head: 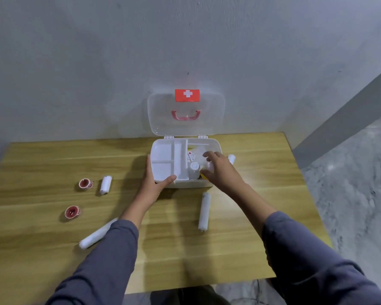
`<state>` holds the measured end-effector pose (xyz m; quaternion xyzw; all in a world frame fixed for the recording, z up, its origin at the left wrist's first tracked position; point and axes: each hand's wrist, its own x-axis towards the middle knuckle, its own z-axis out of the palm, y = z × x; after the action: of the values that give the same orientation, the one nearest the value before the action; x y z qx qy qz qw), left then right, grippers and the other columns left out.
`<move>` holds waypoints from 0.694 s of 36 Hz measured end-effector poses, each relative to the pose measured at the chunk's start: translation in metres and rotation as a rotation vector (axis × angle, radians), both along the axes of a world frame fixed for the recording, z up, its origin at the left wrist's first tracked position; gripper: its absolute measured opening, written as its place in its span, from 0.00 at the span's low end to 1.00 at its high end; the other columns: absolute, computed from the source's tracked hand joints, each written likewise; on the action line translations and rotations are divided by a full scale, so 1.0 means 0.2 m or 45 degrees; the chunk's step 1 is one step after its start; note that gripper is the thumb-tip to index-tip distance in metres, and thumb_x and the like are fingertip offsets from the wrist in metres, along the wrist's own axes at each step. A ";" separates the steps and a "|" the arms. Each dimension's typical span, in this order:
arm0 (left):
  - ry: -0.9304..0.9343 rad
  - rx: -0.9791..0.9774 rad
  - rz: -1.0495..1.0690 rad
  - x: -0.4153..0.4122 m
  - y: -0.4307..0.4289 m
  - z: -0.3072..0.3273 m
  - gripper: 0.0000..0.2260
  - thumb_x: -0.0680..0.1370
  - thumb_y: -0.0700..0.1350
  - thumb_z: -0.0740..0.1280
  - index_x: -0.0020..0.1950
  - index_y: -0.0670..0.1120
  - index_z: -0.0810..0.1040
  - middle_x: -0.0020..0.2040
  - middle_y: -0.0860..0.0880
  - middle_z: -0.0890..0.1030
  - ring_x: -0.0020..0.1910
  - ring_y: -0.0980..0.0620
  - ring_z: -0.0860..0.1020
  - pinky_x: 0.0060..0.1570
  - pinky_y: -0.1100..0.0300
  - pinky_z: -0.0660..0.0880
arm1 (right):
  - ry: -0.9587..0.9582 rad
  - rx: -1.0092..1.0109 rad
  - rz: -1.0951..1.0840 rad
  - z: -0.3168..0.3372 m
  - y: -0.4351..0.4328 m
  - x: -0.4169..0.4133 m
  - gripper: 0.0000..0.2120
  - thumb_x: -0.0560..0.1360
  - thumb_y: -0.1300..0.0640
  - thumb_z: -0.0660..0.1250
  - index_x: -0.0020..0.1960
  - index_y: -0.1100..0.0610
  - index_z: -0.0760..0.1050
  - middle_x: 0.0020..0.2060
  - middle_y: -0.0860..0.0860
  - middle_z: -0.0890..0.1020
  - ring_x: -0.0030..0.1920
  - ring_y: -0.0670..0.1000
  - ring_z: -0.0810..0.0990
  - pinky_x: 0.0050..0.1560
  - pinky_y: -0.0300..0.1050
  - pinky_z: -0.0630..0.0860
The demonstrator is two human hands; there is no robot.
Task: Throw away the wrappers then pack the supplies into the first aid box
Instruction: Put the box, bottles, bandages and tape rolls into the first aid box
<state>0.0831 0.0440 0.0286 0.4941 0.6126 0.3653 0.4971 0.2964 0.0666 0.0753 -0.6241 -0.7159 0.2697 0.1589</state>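
A white first aid box (163, 150) stands open at the back of the wooden table, its clear lid (213, 113) with a red cross label leaning on the wall. My left hand (154, 183) grips the box's front left corner, thumb over the rim. My right hand (218, 170) reaches into the right compartment, fingers curled around something pale beside a white bottle (194, 167); what it holds is unclear. White bandage rolls lie loose: one (204, 211) in front of the box, one (106, 184) at left, one (95, 236) by my left sleeve, one (231, 158) right of the box.
Two red-cored tape rolls (85, 184) (72, 212) lie on the left of the table (251, 249). The box's white divided tray (163, 170) fills its left half. The wall is directly behind the box. Grey floor (350, 183) lies past the table's right edge.
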 end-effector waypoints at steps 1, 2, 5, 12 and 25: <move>0.007 0.003 -0.004 0.00 0.00 0.00 0.45 0.65 0.57 0.76 0.74 0.55 0.54 0.71 0.51 0.68 0.68 0.52 0.69 0.66 0.48 0.70 | 0.023 0.030 -0.026 -0.01 -0.02 0.00 0.20 0.74 0.58 0.66 0.64 0.58 0.68 0.60 0.57 0.74 0.59 0.56 0.73 0.55 0.53 0.74; 0.013 0.004 -0.002 0.00 0.00 0.01 0.43 0.65 0.56 0.76 0.73 0.55 0.56 0.70 0.52 0.69 0.67 0.52 0.69 0.65 0.49 0.70 | 0.053 0.067 -0.057 -0.01 -0.03 0.00 0.20 0.74 0.58 0.66 0.65 0.58 0.67 0.60 0.56 0.73 0.60 0.56 0.72 0.56 0.52 0.74; 0.007 0.005 0.004 0.01 0.00 0.00 0.42 0.68 0.50 0.76 0.74 0.56 0.53 0.71 0.52 0.66 0.69 0.51 0.67 0.65 0.52 0.70 | 0.174 0.210 -0.175 -0.02 -0.12 -0.01 0.16 0.75 0.59 0.64 0.62 0.58 0.69 0.59 0.54 0.74 0.59 0.52 0.72 0.54 0.41 0.70; 0.030 0.009 -0.027 -0.01 0.01 -0.04 0.48 0.64 0.59 0.74 0.76 0.49 0.52 0.72 0.48 0.66 0.70 0.51 0.67 0.69 0.45 0.67 | 0.350 0.315 -0.509 -0.16 -0.42 -0.05 0.06 0.73 0.63 0.65 0.49 0.60 0.72 0.45 0.55 0.75 0.46 0.53 0.74 0.48 0.45 0.72; 0.130 0.053 -0.007 -0.01 0.02 -0.11 0.46 0.72 0.50 0.73 0.78 0.49 0.42 0.78 0.49 0.56 0.74 0.52 0.58 0.66 0.62 0.58 | 0.133 -0.196 -0.728 -0.45 -0.50 -0.16 0.10 0.73 0.62 0.62 0.51 0.67 0.70 0.50 0.64 0.72 0.51 0.62 0.71 0.49 0.51 0.67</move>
<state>0.0812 0.0481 0.0060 0.5240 0.6280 0.3508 0.4560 0.2638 -0.0338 -0.0148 -0.7958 -0.4796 0.2992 0.2173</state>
